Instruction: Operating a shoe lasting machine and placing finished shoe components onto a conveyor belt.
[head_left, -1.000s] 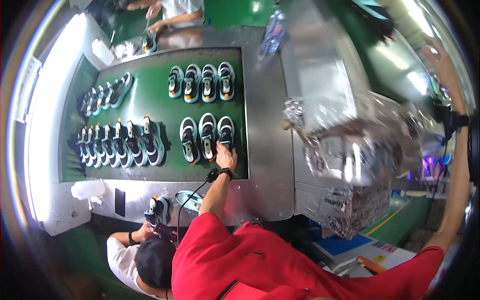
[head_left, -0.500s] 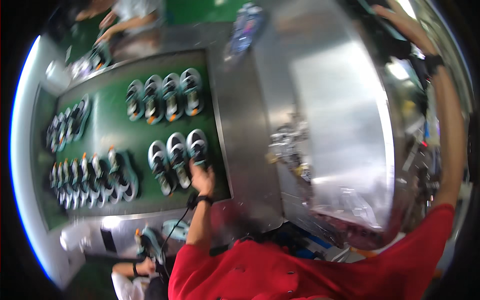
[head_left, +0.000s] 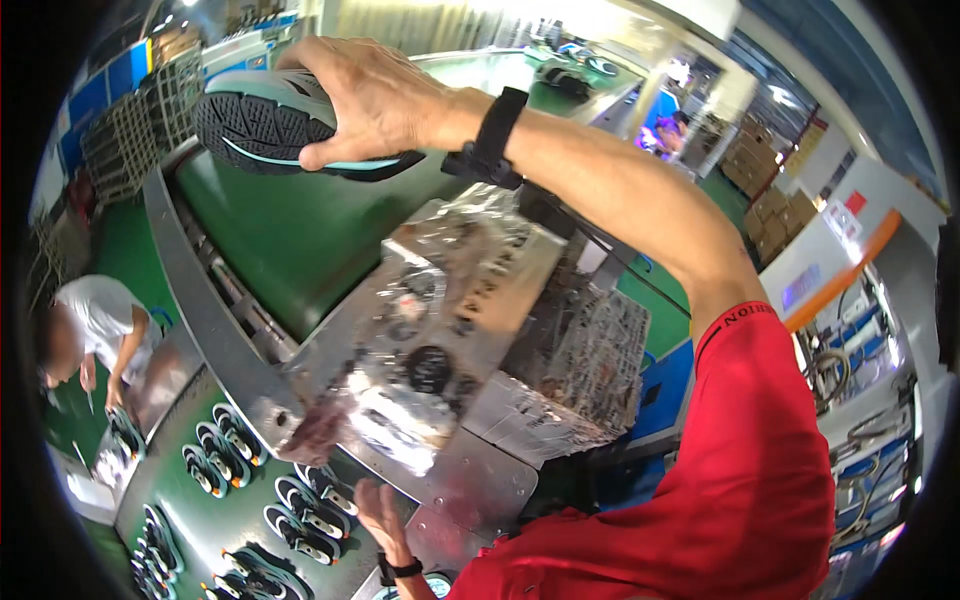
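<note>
At the upper left my right hand (head_left: 375, 95) is closed round a shoe (head_left: 265, 115), its black treaded sole toward me with a thin teal line along it. This shoe is above a green conveyor belt (head_left: 275, 235). Low in the picture my left hand (head_left: 380, 518) is held up with its fingers stretched out, holding nothing that I can see. Just left of it, on a green-topped table (head_left: 190, 525), a dark-and-white shoe (head_left: 325, 488) lies at the end of a short row of similar shoes (head_left: 300, 530).
A foil-like wrapped box top (head_left: 420, 330) and a wrapped block (head_left: 585, 370) stand between my arms. The belt's metal side rail (head_left: 215, 320) runs along its left. A person in a white shirt (head_left: 105, 320) works with a shoe at the far left. More shoes (head_left: 220, 450) lie in rows.
My view has swung up toward the belt. My right arm has come across from the right, and a shoe now shows in that hand. My left hand has come off the shoe it was touching.
</note>
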